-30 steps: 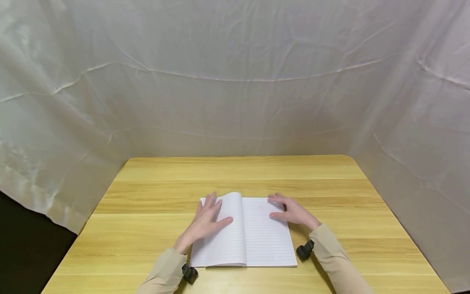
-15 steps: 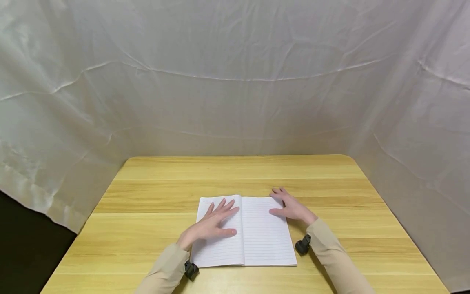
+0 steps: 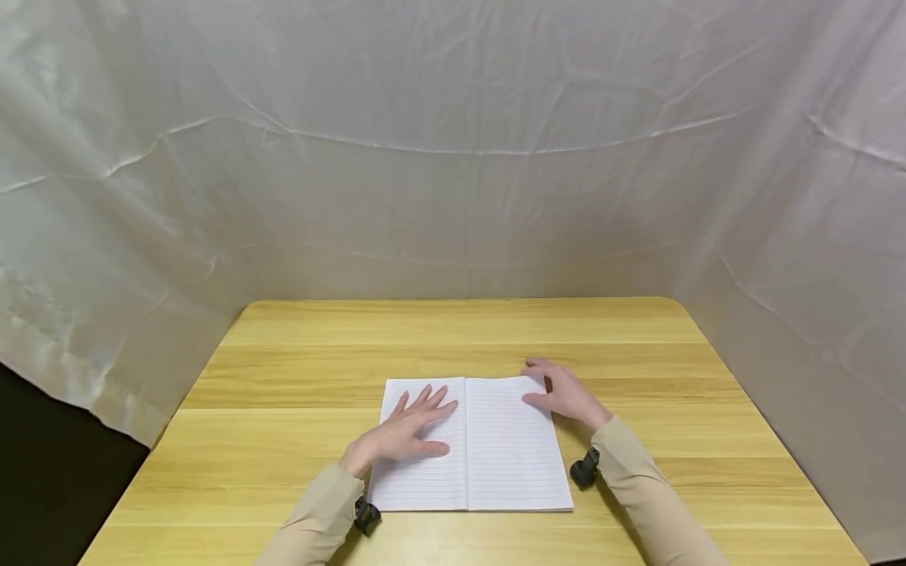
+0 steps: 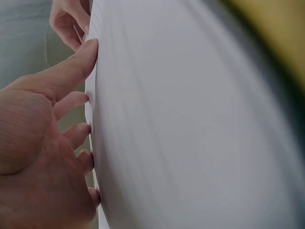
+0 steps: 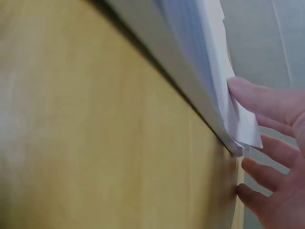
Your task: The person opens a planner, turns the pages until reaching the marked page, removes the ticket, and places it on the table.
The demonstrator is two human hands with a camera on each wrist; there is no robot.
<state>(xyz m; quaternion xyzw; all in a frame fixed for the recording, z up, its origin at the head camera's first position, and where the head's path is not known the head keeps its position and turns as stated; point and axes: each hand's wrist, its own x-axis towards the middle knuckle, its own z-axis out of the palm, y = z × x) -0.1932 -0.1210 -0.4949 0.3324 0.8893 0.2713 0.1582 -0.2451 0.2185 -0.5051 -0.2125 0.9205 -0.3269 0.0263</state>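
Observation:
A lined notebook (image 3: 513, 460) lies spread at its middle on the wooden table, with ruled pages on both sides. My left hand (image 3: 403, 436) rests on the left page, fingers spread and nearly straight; the left wrist view shows its fingertips (image 4: 90, 52) right at the paper. At the far right corner, my right hand (image 3: 568, 395) pinches a page corner (image 5: 249, 129). Its thumb lies on the upper side of the paper, and the index finger is partly hidden behind the raised corner. The other fingers stand beyond the notebook's edge, low by the table.
The wooden table (image 3: 453, 330) extends around the notebook on all sides. Pale hanging sheets (image 3: 453, 212) enclose its back and both sides. A small black camera sits on each wrist, the left one (image 3: 366, 516) close to the notebook's near left corner.
The curved page under my left hand has settled flat on the left side, that hand shifting right, then staying. My right hand has moved slightly away to the far right corner and taken hold there.

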